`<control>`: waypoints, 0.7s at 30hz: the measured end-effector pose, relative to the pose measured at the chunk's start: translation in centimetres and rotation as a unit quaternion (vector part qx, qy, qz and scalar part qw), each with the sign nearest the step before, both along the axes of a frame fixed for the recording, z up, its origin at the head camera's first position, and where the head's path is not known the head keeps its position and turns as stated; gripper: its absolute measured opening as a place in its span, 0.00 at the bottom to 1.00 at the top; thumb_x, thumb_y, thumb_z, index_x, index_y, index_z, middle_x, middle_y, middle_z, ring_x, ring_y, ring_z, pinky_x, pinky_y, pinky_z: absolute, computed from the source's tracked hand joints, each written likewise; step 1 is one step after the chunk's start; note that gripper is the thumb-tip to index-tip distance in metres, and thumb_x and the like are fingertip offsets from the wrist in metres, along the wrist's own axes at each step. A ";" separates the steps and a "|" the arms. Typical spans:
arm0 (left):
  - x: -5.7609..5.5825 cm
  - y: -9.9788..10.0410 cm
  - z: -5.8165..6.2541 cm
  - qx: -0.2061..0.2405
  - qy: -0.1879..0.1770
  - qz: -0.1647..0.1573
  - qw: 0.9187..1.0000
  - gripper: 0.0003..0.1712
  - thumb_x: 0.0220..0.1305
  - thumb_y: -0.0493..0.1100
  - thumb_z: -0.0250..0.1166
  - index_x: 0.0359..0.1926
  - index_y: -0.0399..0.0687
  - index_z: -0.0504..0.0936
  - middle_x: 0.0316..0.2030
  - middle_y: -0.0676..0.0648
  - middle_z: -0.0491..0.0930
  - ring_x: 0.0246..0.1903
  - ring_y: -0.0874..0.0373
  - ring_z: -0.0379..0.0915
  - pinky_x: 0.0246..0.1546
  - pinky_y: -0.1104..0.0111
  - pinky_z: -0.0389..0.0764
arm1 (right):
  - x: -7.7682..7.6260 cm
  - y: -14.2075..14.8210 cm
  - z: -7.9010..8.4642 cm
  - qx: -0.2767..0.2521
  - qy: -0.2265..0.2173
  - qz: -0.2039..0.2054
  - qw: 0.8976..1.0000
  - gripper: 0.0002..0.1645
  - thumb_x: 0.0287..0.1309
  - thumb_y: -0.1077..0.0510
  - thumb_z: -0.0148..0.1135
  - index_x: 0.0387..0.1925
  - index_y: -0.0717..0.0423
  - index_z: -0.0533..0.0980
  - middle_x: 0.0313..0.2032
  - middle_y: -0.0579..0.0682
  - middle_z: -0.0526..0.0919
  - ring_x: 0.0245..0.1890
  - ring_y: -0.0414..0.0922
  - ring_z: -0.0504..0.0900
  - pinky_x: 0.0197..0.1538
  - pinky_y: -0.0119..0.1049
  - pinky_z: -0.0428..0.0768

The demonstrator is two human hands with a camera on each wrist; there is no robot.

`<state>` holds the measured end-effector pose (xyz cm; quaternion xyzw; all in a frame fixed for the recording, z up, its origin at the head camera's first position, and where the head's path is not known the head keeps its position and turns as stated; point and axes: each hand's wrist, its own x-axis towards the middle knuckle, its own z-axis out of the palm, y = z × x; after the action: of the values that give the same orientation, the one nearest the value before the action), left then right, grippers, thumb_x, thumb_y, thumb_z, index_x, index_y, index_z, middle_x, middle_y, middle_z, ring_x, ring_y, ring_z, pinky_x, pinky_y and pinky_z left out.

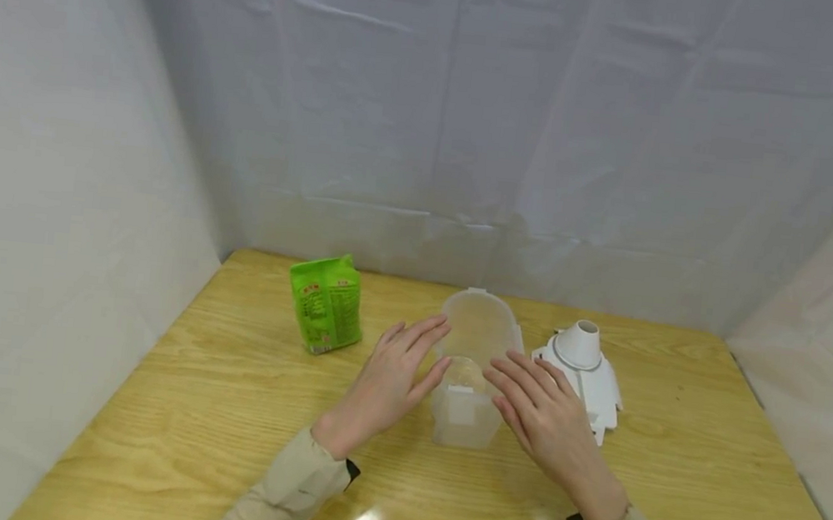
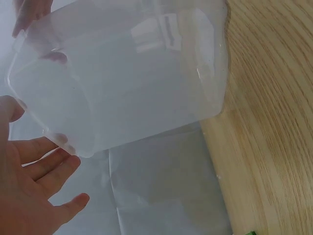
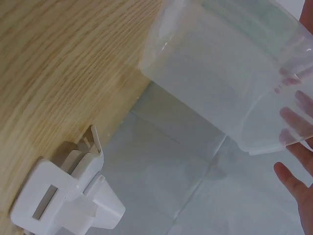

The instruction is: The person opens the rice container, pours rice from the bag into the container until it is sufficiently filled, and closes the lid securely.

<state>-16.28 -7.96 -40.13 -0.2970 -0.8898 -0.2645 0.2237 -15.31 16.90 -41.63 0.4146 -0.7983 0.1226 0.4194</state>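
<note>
A translucent plastic container (image 1: 467, 426) stands upright on the wooden table, open at the top. My left hand (image 1: 392, 375) is at its left side, fingers extended and slightly bent. In the left wrist view, the fingertips (image 2: 69, 161) of that hand are right at the container's rim, the thumb apart from the fingers. On the opposite side, my right hand (image 1: 545, 415) has its fingers stretched toward the container. Some right fingers (image 3: 296, 120) show through the clear wall in the right wrist view. Neither hand is curled round the container.
A green printed packet (image 1: 327, 306) stands upright to the left on the table (image 1: 221, 409). Right of the container lies a white plastic piece (image 1: 589, 377) with a cone-shaped spout and a flat slotted plate. White sheeting (image 1: 474, 132) hangs behind and at both sides.
</note>
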 end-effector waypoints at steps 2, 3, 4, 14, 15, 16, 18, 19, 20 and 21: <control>0.0 0.0 0.0 0.000 0.001 -0.001 1.000 0.26 0.76 0.47 0.59 0.67 0.37 0.73 0.68 0.40 0.71 0.65 0.45 0.72 0.70 0.44 0.65 | 0.0 0.0 0.0 -0.001 0.001 -0.001 1.000 0.28 0.81 0.47 0.41 0.53 0.59 0.84 0.53 0.53 0.86 0.56 0.55 0.83 0.58 0.53 0.77; 0.1 0.0 0.0 0.002 0.001 -0.002 1.000 0.26 0.76 0.47 0.59 0.67 0.37 0.73 0.68 0.40 0.71 0.65 0.45 0.72 0.70 0.44 0.65 | 0.0 0.1 0.0 -0.002 0.001 -0.001 1.000 0.28 0.81 0.47 0.41 0.52 0.59 0.84 0.52 0.53 0.86 0.56 0.55 0.83 0.58 0.53 0.77; 0.1 0.1 0.0 0.002 0.000 -0.002 1.000 0.26 0.76 0.47 0.59 0.67 0.37 0.73 0.68 0.40 0.71 0.65 0.45 0.71 0.70 0.44 0.65 | 0.1 0.1 0.0 -0.003 0.002 -0.001 1.000 0.28 0.81 0.48 0.41 0.52 0.59 0.84 0.52 0.53 0.86 0.55 0.55 0.83 0.58 0.53 0.77; 0.2 0.0 -0.1 0.006 0.001 -0.004 1.000 0.27 0.76 0.47 0.58 0.67 0.36 0.73 0.68 0.40 0.71 0.66 0.45 0.70 0.70 0.44 0.65 | 0.2 0.1 0.1 0.000 -0.001 0.004 1.000 0.27 0.81 0.48 0.41 0.51 0.59 0.84 0.51 0.54 0.86 0.56 0.55 0.82 0.56 0.52 0.78; 0.2 0.0 -0.1 0.005 0.001 -0.003 1.000 0.27 0.76 0.47 0.58 0.68 0.36 0.73 0.69 0.40 0.71 0.66 0.45 0.70 0.70 0.45 0.65 | 0.2 0.1 0.1 0.000 -0.002 0.004 1.000 0.28 0.81 0.48 0.41 0.51 0.59 0.84 0.51 0.54 0.86 0.56 0.55 0.82 0.56 0.52 0.78; 0.2 0.0 -0.1 0.006 0.000 -0.004 1.000 0.26 0.76 0.47 0.58 0.68 0.36 0.73 0.69 0.40 0.71 0.66 0.45 0.70 0.70 0.45 0.65 | 0.2 0.1 0.0 -0.001 -0.004 0.004 1.000 0.28 0.81 0.48 0.41 0.51 0.59 0.84 0.51 0.54 0.86 0.56 0.55 0.82 0.56 0.52 0.78; 0.2 0.0 -0.1 0.006 -0.002 -0.004 1.000 0.26 0.76 0.47 0.57 0.68 0.36 0.72 0.69 0.40 0.71 0.66 0.46 0.70 0.70 0.45 0.65 | 0.1 0.1 -0.1 -0.002 -0.004 0.005 1.000 0.28 0.81 0.48 0.41 0.51 0.59 0.84 0.51 0.54 0.86 0.56 0.55 0.82 0.55 0.53 0.79; 0.2 0.0 -0.1 0.006 -0.002 -0.003 1.000 0.26 0.76 0.47 0.58 0.68 0.36 0.72 0.69 0.40 0.71 0.66 0.46 0.70 0.70 0.45 0.65 | 0.1 0.1 -0.1 -0.002 -0.004 0.006 1.000 0.28 0.81 0.48 0.41 0.51 0.59 0.84 0.51 0.54 0.86 0.56 0.55 0.82 0.54 0.53 0.79; 0.2 0.0 -0.1 0.008 -0.002 -0.003 1.000 0.26 0.76 0.46 0.58 0.68 0.36 0.73 0.69 0.40 0.71 0.66 0.46 0.70 0.69 0.45 0.65 | 0.1 0.1 -0.1 -0.002 -0.005 0.006 1.000 0.28 0.81 0.48 0.41 0.51 0.59 0.84 0.51 0.54 0.86 0.56 0.55 0.82 0.54 0.53 0.79; 0.2 0.0 -0.1 0.008 -0.002 -0.003 1.000 0.26 0.76 0.46 0.58 0.68 0.36 0.72 0.69 0.40 0.71 0.65 0.46 0.71 0.69 0.44 0.65 | 0.2 0.1 -0.1 0.000 -0.006 0.005 1.000 0.28 0.81 0.47 0.41 0.51 0.59 0.84 0.51 0.54 0.86 0.56 0.55 0.82 0.54 0.54 0.79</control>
<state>-16.07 -7.99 -40.21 -0.2969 -0.8873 -0.2734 0.2233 -15.16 16.99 -41.76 0.4176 -0.7986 0.1274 0.4143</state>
